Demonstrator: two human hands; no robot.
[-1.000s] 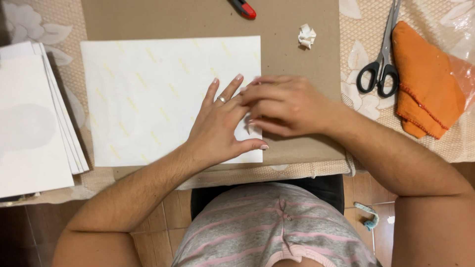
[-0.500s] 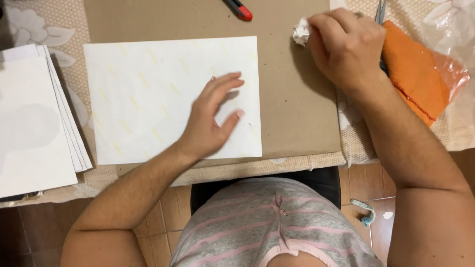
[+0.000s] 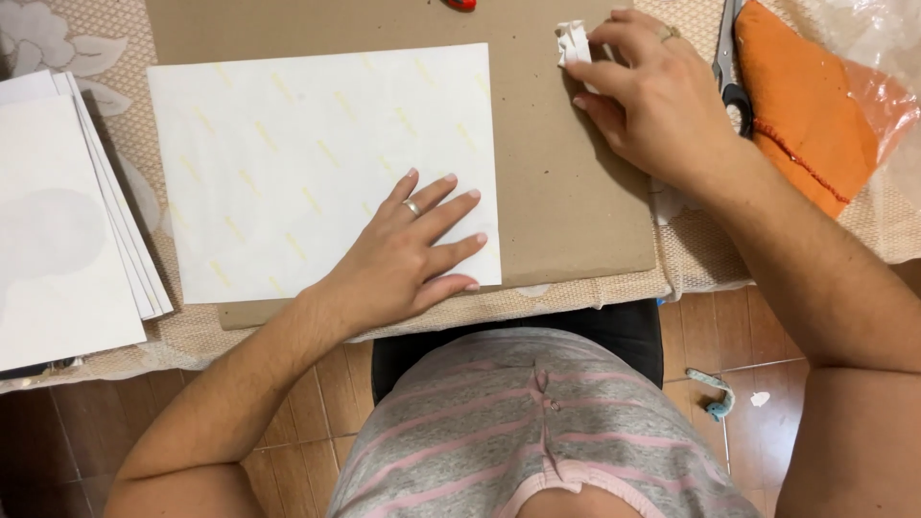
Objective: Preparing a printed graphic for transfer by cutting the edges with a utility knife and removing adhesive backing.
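A white sheet (image 3: pixel 307 153) with faint yellow marks lies on a brown cardboard board (image 3: pixel 566 192). My left hand (image 3: pixel 413 254) rests flat on the sheet's near right corner, fingers spread, a ring on one finger. My right hand (image 3: pixel 648 91) is at the board's far right, its fingertips touching a small crumpled white wad (image 3: pixel 573 43). Whether the fingers pinch the wad or only press on it is unclear.
A stack of white sheets (image 3: pixel 58 221) lies at the left on the patterned tablecloth (image 3: pixel 691 259). Scissors (image 3: pixel 734 67) and a folded orange cloth (image 3: pixel 801 115) sit at the right, with clear plastic (image 3: pixel 883 38) beyond. A red object (image 3: pixel 460 4) pokes in at the top edge.
My right hand left the sheet's corner, went to the far right of the board and now lies on the white wad. My left hand stays flat on the sheet.
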